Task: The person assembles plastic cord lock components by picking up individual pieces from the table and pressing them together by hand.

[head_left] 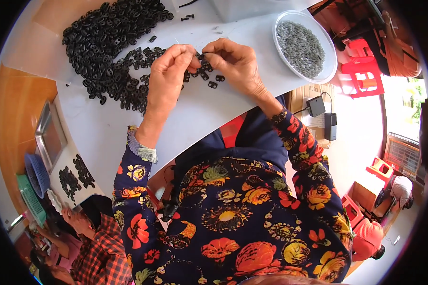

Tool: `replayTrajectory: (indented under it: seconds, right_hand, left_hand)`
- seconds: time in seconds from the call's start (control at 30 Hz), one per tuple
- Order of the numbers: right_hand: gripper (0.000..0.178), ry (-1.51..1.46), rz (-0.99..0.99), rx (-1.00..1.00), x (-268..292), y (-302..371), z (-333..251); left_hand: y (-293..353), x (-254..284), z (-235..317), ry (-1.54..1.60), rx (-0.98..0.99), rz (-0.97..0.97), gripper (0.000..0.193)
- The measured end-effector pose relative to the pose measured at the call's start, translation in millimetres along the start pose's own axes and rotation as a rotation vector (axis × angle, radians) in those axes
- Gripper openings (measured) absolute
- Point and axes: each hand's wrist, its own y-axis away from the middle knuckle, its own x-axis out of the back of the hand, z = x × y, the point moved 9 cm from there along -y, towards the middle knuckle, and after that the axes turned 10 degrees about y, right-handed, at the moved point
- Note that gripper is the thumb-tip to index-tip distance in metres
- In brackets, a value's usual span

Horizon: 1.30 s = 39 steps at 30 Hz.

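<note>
My left hand (169, 69) and my right hand (235, 64) are held close together over the white table, fingertips pinched and nearly meeting. A thin pale sliver shows above the left fingers. Something small and dark is at the right fingertips, too small to make out. Below and between the hands lie loose black two-holed oval pieces (213, 85), like cord-lock parts. They spread leftward into a large heap of the same pieces (95, 42). To the right of my right hand stands a round clear tub (329, 59) filled with small grey pieces (299, 47) that look like springs.
Far on the table are a few black pins (187, 17) and a translucent bin (252, 7). At left are a metal tray (51, 135), a blue basket (36, 175) and a green basket (31, 199). A person in checks (104, 251) sits lower left. Red stools (364, 78) stand right.
</note>
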Motion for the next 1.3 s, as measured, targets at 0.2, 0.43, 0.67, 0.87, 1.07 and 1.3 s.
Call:
replayTrajectory:
  seconds: [0.2, 0.43, 0.67, 0.87, 1.07, 1.3]
  right_hand:
    - [0.012, -0.271, -0.217, -0.112, -14.4, 2.2, 0.2]
    - [0.012, -0.284, -0.231, -0.12, -14.2, 1.1, 3.6]
    - [0.011, -0.28, -0.246, -0.13, -17.3, 0.8, 3.3]
    - [0.01, -0.217, -0.16, -0.177, -12.0, 1.5, 10.5]
    - [0.012, -0.179, -0.099, -0.149, -8.1, 0.3, 11.6]
    - [0.01, -0.285, -0.154, -0.173, -9.8, -2.6, 14.2]
  left_hand:
    - [3.8, -9.9, -29.4, 0.426, 0.364, -0.169, 0.02]
    - [8.1, -14.1, -30.0, 0.473, 0.415, -0.249, 0.019]
    - [13.8, -21.0, -27.2, 0.507, 0.415, -0.171, 0.015]
    - [9.2, -15.4, -21.9, 0.324, 0.228, -0.035, 0.011]
    - [12.5, -12.5, -19.6, 0.202, 0.132, -0.033, 0.011]
    - [17.1, -9.6, -17.3, 0.256, 0.091, 0.008, 0.01]
